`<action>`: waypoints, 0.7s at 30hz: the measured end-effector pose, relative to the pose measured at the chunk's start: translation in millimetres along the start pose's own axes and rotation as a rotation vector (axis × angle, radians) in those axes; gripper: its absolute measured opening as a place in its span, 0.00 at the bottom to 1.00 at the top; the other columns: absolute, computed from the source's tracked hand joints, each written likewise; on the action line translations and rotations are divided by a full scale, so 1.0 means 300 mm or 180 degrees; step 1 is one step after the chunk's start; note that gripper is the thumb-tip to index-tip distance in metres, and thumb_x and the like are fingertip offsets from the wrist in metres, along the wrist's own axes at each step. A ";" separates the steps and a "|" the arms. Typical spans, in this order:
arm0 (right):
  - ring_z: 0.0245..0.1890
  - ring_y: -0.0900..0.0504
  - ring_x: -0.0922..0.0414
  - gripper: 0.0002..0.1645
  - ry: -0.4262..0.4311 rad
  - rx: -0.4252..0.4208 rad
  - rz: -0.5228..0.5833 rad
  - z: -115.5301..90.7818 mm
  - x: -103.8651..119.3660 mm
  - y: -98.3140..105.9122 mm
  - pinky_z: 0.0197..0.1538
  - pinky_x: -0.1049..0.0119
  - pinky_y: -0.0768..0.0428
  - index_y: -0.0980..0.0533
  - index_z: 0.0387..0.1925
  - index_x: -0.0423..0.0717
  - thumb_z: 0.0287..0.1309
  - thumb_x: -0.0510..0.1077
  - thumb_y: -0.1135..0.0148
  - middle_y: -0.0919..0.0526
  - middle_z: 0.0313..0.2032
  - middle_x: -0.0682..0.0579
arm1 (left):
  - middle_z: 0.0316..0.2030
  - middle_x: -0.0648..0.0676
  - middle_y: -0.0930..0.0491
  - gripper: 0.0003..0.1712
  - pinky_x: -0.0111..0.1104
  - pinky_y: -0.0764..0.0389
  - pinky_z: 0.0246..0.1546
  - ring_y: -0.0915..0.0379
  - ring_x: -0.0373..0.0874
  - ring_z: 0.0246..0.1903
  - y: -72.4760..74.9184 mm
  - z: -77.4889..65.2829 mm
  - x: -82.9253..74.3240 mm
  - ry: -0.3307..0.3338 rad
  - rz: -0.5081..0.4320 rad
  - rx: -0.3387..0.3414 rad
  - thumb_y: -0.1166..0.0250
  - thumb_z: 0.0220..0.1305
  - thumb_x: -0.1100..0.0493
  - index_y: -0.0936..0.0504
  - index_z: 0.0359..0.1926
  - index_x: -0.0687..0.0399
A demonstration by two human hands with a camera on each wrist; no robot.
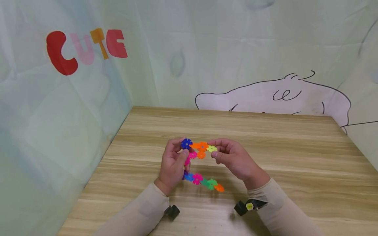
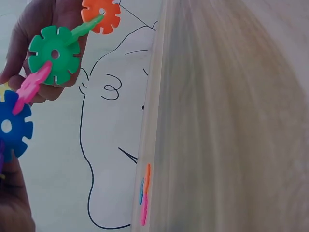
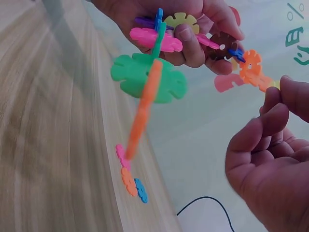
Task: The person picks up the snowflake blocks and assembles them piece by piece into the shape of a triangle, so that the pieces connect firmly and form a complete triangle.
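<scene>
A chain of colourful notched plastic snowflake discs (image 1: 197,179) hangs from my left hand (image 1: 172,165), which grips its middle. The dark blue disc (image 1: 186,144) shows by the left fingertips, with orange discs (image 1: 202,146) reaching right from it. My right hand (image 1: 236,160) pinches a yellow disc (image 1: 212,148) between thumb and fingers, right at the orange end. The chain's other end, with a green disc (image 3: 145,79) and an orange disc (image 2: 101,14), dangles toward the person. The left fingers hide part of the chain.
Loose pink (image 3: 122,157), orange (image 3: 128,181) and blue (image 3: 141,190) discs lie on the wooden table (image 1: 295,147) beyond the hands. Printed cloth walls (image 1: 236,49) stand along its left and far edges. A black camera (image 1: 241,208) sits at the right wrist.
</scene>
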State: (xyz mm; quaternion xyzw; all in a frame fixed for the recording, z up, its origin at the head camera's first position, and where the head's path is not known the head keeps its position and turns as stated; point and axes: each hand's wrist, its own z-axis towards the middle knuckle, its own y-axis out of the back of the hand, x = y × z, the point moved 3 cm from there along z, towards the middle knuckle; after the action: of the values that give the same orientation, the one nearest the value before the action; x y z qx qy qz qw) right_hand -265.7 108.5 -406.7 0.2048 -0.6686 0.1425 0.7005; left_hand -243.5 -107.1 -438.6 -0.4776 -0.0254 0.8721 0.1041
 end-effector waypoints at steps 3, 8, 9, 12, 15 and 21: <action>0.35 0.23 0.57 0.22 0.0001 0.0016 0.0063 -0.001 -0.001 0.000 0.44 0.68 0.17 0.28 0.66 0.30 0.75 0.34 0.42 0.25 0.35 0.51 | 0.40 0.55 0.19 0.17 0.28 0.23 0.14 0.35 0.44 0.13 0.001 -0.002 0.000 -0.0006 -0.0002 0.0055 0.49 0.78 0.72 0.36 0.64 0.72; 0.34 0.21 0.57 0.21 -0.0005 0.0013 -0.0006 -0.002 0.000 -0.004 0.45 0.67 0.16 0.27 0.64 0.28 0.74 0.33 0.41 0.23 0.34 0.51 | 0.40 0.55 0.19 0.18 0.28 0.24 0.14 0.35 0.43 0.13 0.001 0.001 -0.001 0.0002 0.0020 0.0067 0.48 0.78 0.72 0.37 0.64 0.72; 0.34 0.20 0.57 0.21 -0.0011 0.0005 -0.0025 -0.002 0.001 -0.005 0.45 0.67 0.16 0.27 0.64 0.29 0.74 0.33 0.41 0.23 0.34 0.51 | 0.40 0.56 0.19 0.18 0.28 0.24 0.14 0.35 0.43 0.13 0.001 0.002 -0.001 0.0003 0.0015 0.0065 0.48 0.78 0.72 0.37 0.64 0.73; 0.34 0.20 0.57 0.21 -0.0002 -0.0016 -0.0044 -0.002 0.004 -0.008 0.44 0.69 0.17 0.27 0.64 0.29 0.74 0.32 0.41 0.23 0.34 0.52 | 0.39 0.53 0.19 0.18 0.28 0.24 0.14 0.35 0.42 0.13 0.001 0.002 -0.002 -0.0008 0.0009 0.0071 0.48 0.77 0.73 0.37 0.64 0.74; 0.33 0.20 0.57 0.21 0.0022 -0.0031 -0.0057 -0.003 0.007 -0.010 0.43 0.69 0.17 0.27 0.64 0.28 0.73 0.31 0.41 0.22 0.34 0.51 | 0.39 0.50 0.18 0.18 0.27 0.24 0.13 0.35 0.41 0.13 0.001 0.001 -0.003 -0.0012 0.0019 0.0071 0.48 0.77 0.73 0.37 0.63 0.74; 0.34 0.19 0.55 0.21 0.0007 -0.0090 -0.0176 -0.004 0.007 -0.012 0.44 0.68 0.16 0.26 0.63 0.29 0.73 0.32 0.40 0.22 0.34 0.50 | 0.40 0.50 0.18 0.18 0.27 0.24 0.14 0.35 0.41 0.13 -0.002 -0.002 -0.004 -0.0064 0.0025 0.0087 0.47 0.77 0.74 0.37 0.63 0.74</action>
State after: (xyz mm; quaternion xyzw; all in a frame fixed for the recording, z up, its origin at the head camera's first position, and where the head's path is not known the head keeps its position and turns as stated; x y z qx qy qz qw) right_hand -262.9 105.7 -404.9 0.2131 -0.6639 0.1138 0.7077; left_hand -242.2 -106.8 -437.9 -0.4674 -0.0126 0.8775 0.1069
